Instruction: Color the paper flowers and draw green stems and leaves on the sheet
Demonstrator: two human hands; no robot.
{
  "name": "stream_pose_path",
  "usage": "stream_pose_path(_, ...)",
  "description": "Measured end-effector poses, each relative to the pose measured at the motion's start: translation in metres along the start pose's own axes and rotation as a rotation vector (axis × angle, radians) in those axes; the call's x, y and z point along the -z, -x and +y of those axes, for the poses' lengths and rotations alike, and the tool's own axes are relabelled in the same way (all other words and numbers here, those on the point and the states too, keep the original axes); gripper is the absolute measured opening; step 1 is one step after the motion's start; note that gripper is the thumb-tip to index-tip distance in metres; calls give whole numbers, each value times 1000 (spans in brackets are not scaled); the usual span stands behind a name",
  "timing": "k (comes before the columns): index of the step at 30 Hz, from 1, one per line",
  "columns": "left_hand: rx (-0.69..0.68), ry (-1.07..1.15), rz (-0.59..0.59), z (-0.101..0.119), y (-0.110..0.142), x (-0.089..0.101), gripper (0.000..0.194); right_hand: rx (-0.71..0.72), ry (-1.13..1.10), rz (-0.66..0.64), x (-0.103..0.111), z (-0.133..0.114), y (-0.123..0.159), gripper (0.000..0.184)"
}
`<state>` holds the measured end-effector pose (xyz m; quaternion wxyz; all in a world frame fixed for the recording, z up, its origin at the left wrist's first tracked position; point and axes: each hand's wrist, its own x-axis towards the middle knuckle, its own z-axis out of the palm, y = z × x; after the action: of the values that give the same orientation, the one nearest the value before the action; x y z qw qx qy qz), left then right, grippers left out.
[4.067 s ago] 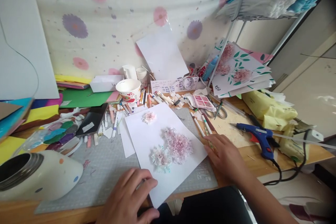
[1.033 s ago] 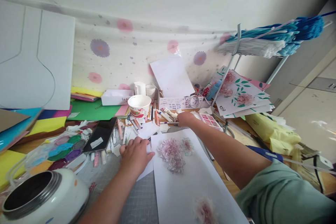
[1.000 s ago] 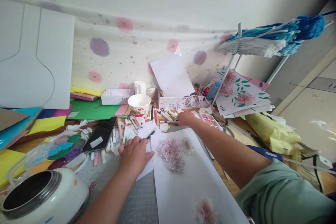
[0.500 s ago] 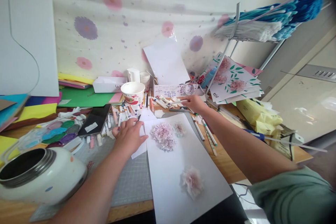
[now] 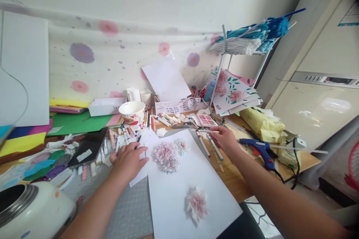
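Observation:
A white sheet (image 5: 179,209) lies in front of me, partly over a grey cutting mat. On it are a large ruffled pink-white flower (image 5: 166,157), a smaller one (image 5: 181,145) touching it, and a separate flower (image 5: 197,203) nearer me. My left hand (image 5: 129,160) rests with fingers apart on smaller white paper (image 5: 148,137) left of the sheet; a dark pen tip shows by its fingertips. Beyond the sheet's right edge, my right hand (image 5: 224,138) pinches a slim white pen (image 5: 206,131), its tip pointing left. A pink paint palette (image 5: 206,120) sits just behind it.
Loose markers (image 5: 217,147) lie right of the sheet. A paper bowl (image 5: 131,112) stands behind my left hand, and a phone (image 5: 89,147) lies left. A blue glue gun (image 5: 259,151) sits beyond my right forearm. A white jar (image 5: 47,209) is at front left.
My view has shifted, so the scene sits further left. My right hand has drawn back from the markers near the box with the pen in it, uncovering the pink palette. My left hand stays put.

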<state>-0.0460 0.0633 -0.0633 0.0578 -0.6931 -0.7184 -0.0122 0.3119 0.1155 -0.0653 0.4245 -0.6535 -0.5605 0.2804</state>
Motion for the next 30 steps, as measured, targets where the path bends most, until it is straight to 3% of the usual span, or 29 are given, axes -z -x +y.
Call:
stream_pose_path(4, 5, 8, -14, -1, -1, 0, 35, -18, 202, -75, -11, -2, -10, 27)
stream_pose_path(9, -12, 32, -8, 1, 1, 1, 35, 74, 446, -170, -25, -17, -22, 30)
stream_pose_path(17, -22, 147, 128, 4, 7, 8, 31, 194, 660, -282, -36, -45, -36, 30)
stream_pose_path(20, -97, 217, 153, 7, 11, 13, 31, 248, 706, -337, -44, -59, -38, 29)
stream_pose_path(25, -277, 351, 119, 14, 15, 18, 28, 409, 752, -435, -72, -91, -38, 28)
stream_pose_path(30, -367, 434, 82, 20, 18, 15, 28, 645, 749, -607, -121, -126, -32, 27)
